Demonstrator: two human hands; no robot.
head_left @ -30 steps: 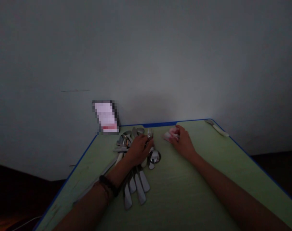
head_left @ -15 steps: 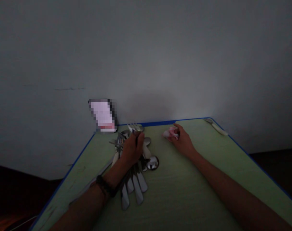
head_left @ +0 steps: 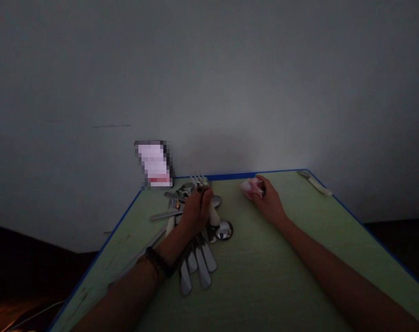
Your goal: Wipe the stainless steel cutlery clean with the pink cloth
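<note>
My left hand [head_left: 197, 210] is closed around a fork [head_left: 199, 179], whose tines stick up past my fingers toward the wall. Below and around that hand lies a pile of cutlery: several smooth metal handles [head_left: 200, 267] fan toward me, and a round-bowled spoon [head_left: 224, 229] rests at the right side. A pale handle [head_left: 213, 216] shows beside my fingers. In my right hand [head_left: 269, 203] is a crumpled pink and white cloth [head_left: 252, 187], gripped between thumb and fingers just above or on the tabletop; I cannot tell which.
A phone [head_left: 156, 163], its screen blurred out, leans on the wall at the table's back left corner. One piece of cutlery with a pale handle [head_left: 320, 185] lies by the back right edge. The green table [head_left: 264, 281] has a blue rim, and the grey wall stands behind it.
The whole view has shifted slightly, so things sit a little farther right. Around my left hand the pile shows a bit differently. Both hands keep their hold on the fork and the cloth.
</note>
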